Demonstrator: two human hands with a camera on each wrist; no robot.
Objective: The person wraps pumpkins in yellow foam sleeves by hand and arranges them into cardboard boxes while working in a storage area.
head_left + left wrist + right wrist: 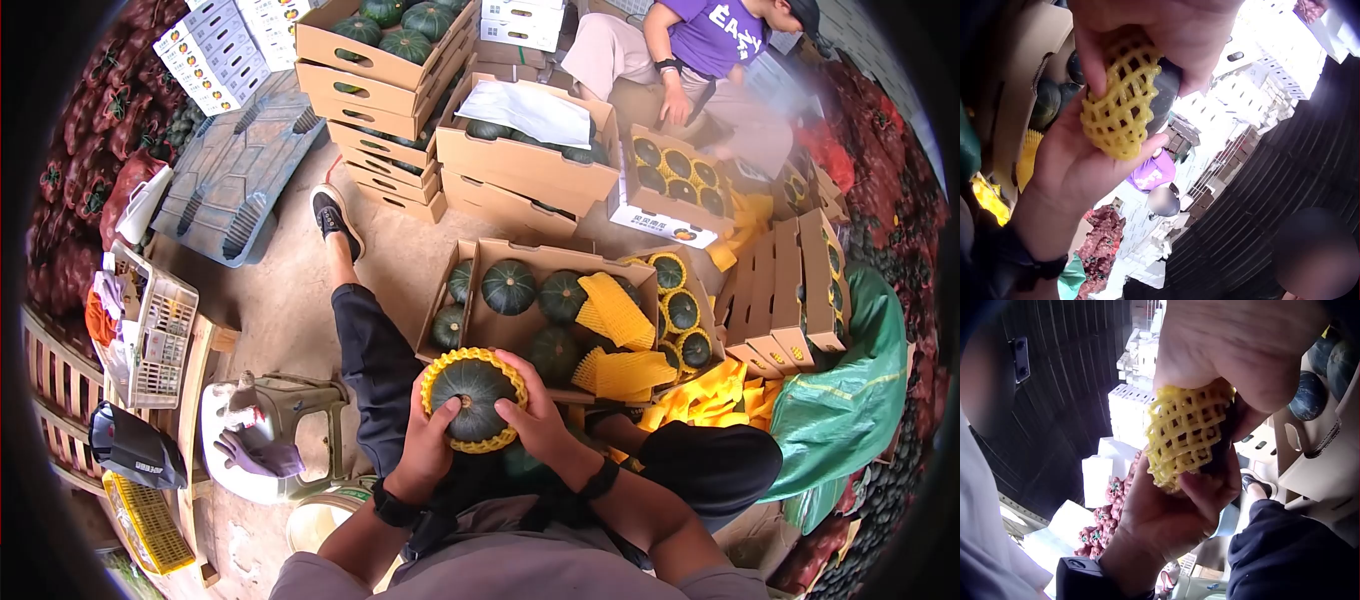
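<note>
A dark green pumpkin (474,392) is held up in front of the body, with a yellow foam net (1124,103) stretched round its side. In the head view the net forms a braided ring about the bare face. My left hand (428,440) grips the pumpkin from the left, thumb on its face; my right hand (540,425) grips it from the right the same way. Both wrist views show fingers curled over the net. Just beyond the hands stands an open carton (520,247) with loose pumpkins (509,287) and stacked flat yellow nets (615,312) inside.
Netted pumpkins (682,311) fill a carton at the right. Yellow nets (712,400) lie heaped by the right knee. Stacked cartons (375,130) stand ahead; another person (700,60) sits beyond. A stool (310,430) with a glove (255,455) is at the left.
</note>
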